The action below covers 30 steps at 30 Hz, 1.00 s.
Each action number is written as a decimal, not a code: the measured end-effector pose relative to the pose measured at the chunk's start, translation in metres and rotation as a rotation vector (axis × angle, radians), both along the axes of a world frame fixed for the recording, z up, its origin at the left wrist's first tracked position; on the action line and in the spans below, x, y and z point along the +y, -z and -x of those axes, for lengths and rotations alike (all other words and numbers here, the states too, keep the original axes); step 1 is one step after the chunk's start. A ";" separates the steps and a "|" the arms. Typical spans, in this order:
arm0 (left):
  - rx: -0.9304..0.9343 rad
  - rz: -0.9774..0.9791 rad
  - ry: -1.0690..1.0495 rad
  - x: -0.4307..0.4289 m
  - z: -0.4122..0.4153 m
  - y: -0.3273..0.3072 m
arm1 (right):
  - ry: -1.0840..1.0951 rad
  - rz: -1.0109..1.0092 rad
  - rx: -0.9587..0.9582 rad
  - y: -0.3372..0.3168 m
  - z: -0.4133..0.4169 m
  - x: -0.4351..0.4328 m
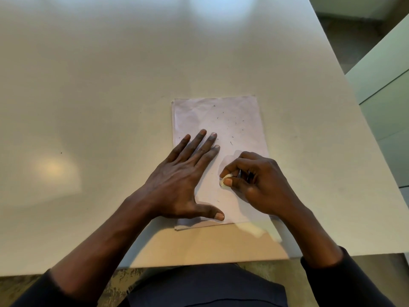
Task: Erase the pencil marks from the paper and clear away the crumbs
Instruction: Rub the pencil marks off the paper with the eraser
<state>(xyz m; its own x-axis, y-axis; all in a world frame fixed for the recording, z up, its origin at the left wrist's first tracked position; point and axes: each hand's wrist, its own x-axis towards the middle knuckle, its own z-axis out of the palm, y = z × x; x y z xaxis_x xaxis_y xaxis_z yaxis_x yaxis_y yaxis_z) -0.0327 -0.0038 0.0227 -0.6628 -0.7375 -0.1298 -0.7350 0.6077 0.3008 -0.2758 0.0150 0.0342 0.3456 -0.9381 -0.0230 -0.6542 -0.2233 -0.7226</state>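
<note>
Position: the paper [232,120] lies flat on the white counter [110,85], close to its near edge.

Left hand [177,173]: palm down, fingers [200,142] straight and spread, pressing the left half of the sheet.

Right hand [259,185]: fingers curled, pinching a small white eraser [223,181] against the lower middle of the sheet, just beside the left hand.

Dark crumbs [231,142] are scattered over the upper half, with a few lower down. Pencil marks cannot be told apart from the crumbs.

Risks, as judged:
1. Creasing or tearing. The right edge is not held down, so hard strokes toward it could buckle the sheet.
2. Smudging. Crumbs caught under the eraser or the left palm may be ground in.
3. Loss of grip. The eraser is small and held at the fingertips, so a slip would put nails on the paper.
4. Spillage. Sweeping toward the near edge would drop crumbs onto the lap.
5. Sliding. A second sheet edge shows at the near left corner, so the top sheet may shift.
</note>
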 end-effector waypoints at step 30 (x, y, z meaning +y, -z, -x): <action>0.010 -0.008 -0.002 -0.004 -0.001 0.008 | 0.301 0.083 -0.030 0.010 -0.006 0.024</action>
<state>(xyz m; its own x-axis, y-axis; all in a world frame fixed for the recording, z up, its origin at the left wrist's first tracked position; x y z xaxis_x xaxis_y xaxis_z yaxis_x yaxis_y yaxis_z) -0.0314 -0.0078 0.0143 -0.6625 -0.7378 -0.1289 -0.7332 0.6036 0.3131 -0.2695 0.0389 0.0247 0.0516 -0.9966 0.0642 -0.6785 -0.0822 -0.7300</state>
